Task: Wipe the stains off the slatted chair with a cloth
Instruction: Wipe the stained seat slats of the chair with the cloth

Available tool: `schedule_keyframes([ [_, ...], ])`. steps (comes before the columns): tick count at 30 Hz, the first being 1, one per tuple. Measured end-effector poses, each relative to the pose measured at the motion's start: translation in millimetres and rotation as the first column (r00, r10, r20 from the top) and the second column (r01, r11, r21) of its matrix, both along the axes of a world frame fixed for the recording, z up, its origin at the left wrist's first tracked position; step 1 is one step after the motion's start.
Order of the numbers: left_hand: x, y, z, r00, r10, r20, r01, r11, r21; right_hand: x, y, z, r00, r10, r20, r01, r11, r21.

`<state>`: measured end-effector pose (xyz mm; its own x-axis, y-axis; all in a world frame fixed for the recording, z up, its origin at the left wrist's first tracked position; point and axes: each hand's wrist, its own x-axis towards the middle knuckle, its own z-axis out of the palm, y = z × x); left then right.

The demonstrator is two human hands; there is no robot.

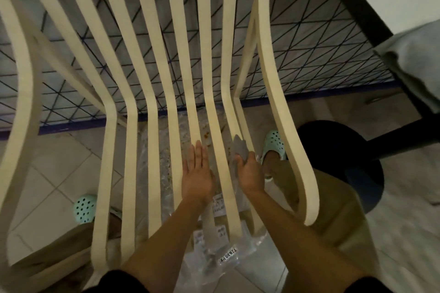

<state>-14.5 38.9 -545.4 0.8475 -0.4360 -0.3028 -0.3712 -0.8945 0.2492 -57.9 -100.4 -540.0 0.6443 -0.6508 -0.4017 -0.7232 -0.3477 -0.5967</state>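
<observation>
The left hand is laid flat, fingers straight and together, on the slats of the chair, which is stood over a plastic sheet on a tiled floor, while the cloth is gripped in the curled fingers of the right hand, near the stains.

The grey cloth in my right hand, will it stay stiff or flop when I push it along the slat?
Probably floppy: the cloth bunches into uneven peaks above the right hand. Likely light: one hand carries it. It may drape over the edges of the narrow slat rather than slide flat.
</observation>
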Motion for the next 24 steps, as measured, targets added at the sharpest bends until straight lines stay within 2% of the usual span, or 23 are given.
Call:
schedule_keyframes([
  [6,-32.3,12.1,7.7,0.996,0.030,-0.084,-0.033,0.999,-0.040,-67.1,23.2,1.8,0.999,-0.030,-0.015,0.030,0.999,0.027],
  [12,-49.3,18.4,13.5,0.994,0.015,-0.108,-0.023,0.997,-0.067,-122.0,39.5,8.4,0.993,-0.058,0.102,0.048,0.994,0.094],
  [17,-54.6,16.7,16.6,0.998,0.018,-0.065,-0.018,1.000,-0.008,-118.7,39.8,11.7,0.996,-0.040,0.081,0.035,0.997,0.069],
  [21,-57.7,14.8,17.2,1.000,-0.003,0.002,0.003,0.998,0.057,-100.5,31.9,9.2,1.000,-0.002,-0.012,0.002,0.999,0.046],
  [24,-59.3,14.6,13.9,1.000,-0.011,0.026,0.010,0.999,0.047,-77.0,23.5,9.6,1.000,-0.004,-0.021,0.004,0.999,0.038],
])
